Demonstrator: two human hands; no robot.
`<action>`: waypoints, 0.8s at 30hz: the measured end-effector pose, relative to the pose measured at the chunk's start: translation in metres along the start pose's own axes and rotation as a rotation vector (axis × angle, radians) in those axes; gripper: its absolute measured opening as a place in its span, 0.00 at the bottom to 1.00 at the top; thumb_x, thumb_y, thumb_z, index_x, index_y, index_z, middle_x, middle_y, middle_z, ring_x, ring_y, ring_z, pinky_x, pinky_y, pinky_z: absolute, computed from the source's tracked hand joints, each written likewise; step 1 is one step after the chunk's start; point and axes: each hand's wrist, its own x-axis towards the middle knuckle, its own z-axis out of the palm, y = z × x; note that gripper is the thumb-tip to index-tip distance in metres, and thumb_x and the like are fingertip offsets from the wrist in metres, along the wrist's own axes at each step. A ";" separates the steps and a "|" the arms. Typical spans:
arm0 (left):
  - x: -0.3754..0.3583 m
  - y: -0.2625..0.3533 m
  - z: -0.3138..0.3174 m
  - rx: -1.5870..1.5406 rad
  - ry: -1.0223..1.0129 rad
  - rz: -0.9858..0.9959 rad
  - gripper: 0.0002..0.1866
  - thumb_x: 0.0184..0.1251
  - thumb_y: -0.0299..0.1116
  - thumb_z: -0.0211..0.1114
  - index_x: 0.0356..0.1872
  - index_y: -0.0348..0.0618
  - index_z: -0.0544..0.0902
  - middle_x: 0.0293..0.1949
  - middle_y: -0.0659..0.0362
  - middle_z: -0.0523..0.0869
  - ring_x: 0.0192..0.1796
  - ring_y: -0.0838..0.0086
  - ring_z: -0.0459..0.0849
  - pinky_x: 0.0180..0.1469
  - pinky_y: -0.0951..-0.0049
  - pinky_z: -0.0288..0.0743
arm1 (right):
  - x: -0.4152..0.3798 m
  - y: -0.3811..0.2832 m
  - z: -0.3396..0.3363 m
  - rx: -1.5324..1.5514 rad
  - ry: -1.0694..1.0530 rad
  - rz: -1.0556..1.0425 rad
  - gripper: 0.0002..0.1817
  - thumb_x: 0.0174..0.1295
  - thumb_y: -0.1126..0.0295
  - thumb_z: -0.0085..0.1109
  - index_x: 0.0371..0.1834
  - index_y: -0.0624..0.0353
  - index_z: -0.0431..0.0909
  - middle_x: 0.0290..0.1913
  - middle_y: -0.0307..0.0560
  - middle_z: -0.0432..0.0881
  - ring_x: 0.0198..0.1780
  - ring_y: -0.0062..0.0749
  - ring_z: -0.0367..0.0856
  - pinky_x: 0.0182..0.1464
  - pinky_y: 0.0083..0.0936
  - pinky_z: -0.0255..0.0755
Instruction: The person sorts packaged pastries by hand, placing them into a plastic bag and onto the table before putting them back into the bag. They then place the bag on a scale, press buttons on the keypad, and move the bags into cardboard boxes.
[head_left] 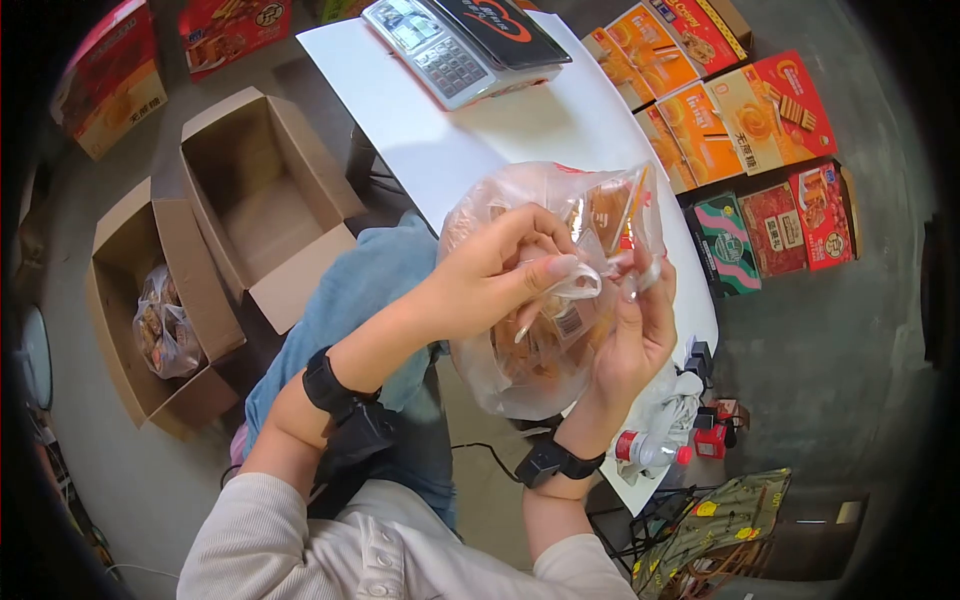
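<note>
A clear plastic bag full of packaged snacks in brown-orange wrappers is at the near edge of the white table. My left hand pinches a twisted strip of the bag's top between thumb and fingers. On the other side, my right hand is closed on another gathered part of the bag's mouth. A barcode label shows through the plastic between my hands. The bag's underside is hidden.
A digital scale stands on the white table. To the left are an open cardboard box and another box holding a bagged item. Snack cartons lie right; a plastic bottle is near the table's corner.
</note>
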 end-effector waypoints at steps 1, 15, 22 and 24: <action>0.000 0.002 0.003 0.023 0.020 0.030 0.13 0.69 0.33 0.54 0.46 0.35 0.68 0.23 0.62 0.77 0.20 0.83 0.75 0.23 0.85 0.67 | 0.000 0.005 -0.002 0.002 -0.034 -0.020 0.16 0.59 0.76 0.52 0.51 0.69 0.76 0.49 0.44 0.69 0.51 0.29 0.69 0.59 0.26 0.61; 0.001 0.000 0.001 0.064 0.016 0.005 0.16 0.66 0.30 0.57 0.49 0.33 0.66 0.32 0.56 0.80 0.29 0.79 0.80 0.35 0.79 0.72 | -0.004 0.013 0.002 0.397 -0.021 0.180 0.21 0.52 0.82 0.52 0.52 0.69 0.75 0.42 0.49 0.74 0.52 0.32 0.70 0.60 0.30 0.60; 0.001 0.003 0.005 0.147 -0.038 0.060 0.24 0.64 0.27 0.58 0.61 0.38 0.64 0.39 0.58 0.81 0.29 0.79 0.81 0.38 0.79 0.74 | -0.004 0.021 0.005 0.021 -0.094 -0.055 0.13 0.52 0.81 0.52 0.39 0.60 0.84 0.60 0.51 0.68 0.63 0.41 0.63 0.65 0.37 0.53; 0.001 0.004 0.004 0.249 -0.030 0.025 0.25 0.63 0.27 0.59 0.62 0.41 0.64 0.42 0.59 0.82 0.29 0.79 0.81 0.45 0.75 0.74 | 0.000 0.022 0.007 0.005 -0.081 -0.110 0.13 0.52 0.81 0.52 0.37 0.58 0.84 0.62 0.52 0.66 0.65 0.42 0.61 0.66 0.39 0.52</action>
